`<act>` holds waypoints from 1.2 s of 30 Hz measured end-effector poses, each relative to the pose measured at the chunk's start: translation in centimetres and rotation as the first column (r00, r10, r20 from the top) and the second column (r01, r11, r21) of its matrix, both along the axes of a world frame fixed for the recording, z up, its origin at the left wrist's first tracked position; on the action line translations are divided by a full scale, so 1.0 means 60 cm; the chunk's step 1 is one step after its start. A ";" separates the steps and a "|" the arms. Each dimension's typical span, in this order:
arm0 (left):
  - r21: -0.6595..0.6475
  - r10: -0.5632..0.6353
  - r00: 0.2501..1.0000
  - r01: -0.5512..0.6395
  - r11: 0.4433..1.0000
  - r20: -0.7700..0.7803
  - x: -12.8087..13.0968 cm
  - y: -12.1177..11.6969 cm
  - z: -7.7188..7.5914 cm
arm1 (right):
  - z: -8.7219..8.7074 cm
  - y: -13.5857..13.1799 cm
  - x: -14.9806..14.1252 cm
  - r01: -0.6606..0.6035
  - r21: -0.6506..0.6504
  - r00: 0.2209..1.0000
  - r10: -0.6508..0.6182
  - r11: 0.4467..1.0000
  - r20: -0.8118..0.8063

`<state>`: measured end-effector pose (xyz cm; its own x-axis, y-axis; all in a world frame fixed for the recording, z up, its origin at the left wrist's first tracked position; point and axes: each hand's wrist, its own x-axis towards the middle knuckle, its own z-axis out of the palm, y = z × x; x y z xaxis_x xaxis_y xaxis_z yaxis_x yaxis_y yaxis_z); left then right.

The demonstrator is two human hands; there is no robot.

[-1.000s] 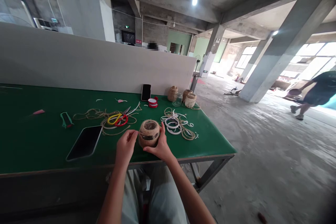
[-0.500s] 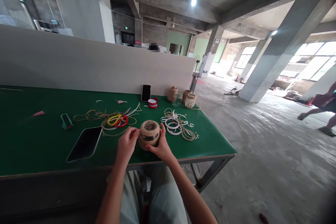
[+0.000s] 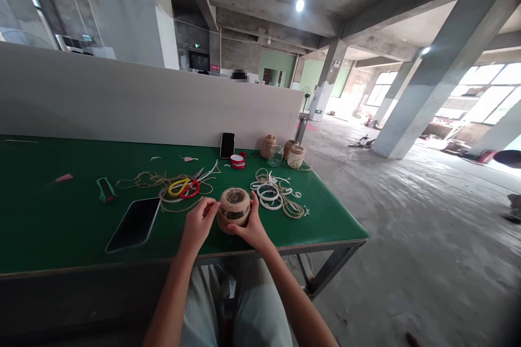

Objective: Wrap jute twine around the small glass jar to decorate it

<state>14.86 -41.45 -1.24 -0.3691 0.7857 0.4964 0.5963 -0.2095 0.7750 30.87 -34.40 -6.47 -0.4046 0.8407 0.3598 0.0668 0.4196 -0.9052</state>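
Brown twine, coarse and tightly wound, covers a squat round jar [image 3: 235,223]; bare glass shows in a band round the side and on the round top. Jar is near the front edge of the smooth green table [image 3: 325,222], between both hands. Right hand [image 3: 251,227] grips its right side, thumb in front, fingers behind. Left hand [image 3: 199,222] has thumb and index pinched together at the left side; can't tell if twine is between them. To the right, loose twine [image 3: 293,209] and white rings [image 3: 269,195]. To the left, scissors [image 3: 188,188] with yellow and red handles on tangled cord, flat dark phone [image 3: 133,223]. Behind: clear glass jar [image 3: 275,156] among wrapped jars [image 3: 268,147], contents too small to tell; red-and-white tape rolls [image 3: 237,161].
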 end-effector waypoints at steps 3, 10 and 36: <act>0.021 0.004 1.000 -0.004 1.000 0.013 0.003 -0.003 0.002 | 0.000 0.000 0.000 -0.016 0.007 1.000 0.016 1.000 -0.010; -0.002 0.017 0.999 -0.017 1.000 0.035 0.004 -0.005 0.003 | 0.004 -0.001 0.002 -0.025 0.018 0.999 0.026 1.000 -0.022; -0.118 -0.091 0.996 0.093 0.989 0.020 -0.003 -0.001 0.014 | 0.023 -0.022 -0.003 0.076 0.049 0.995 -0.078 0.996 0.054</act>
<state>14.66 -41.51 -0.39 -0.2989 0.8699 0.3924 0.5669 -0.1689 0.8063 30.68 -35.73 -5.06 -0.3598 0.8529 0.3783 0.1505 0.4532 -0.8786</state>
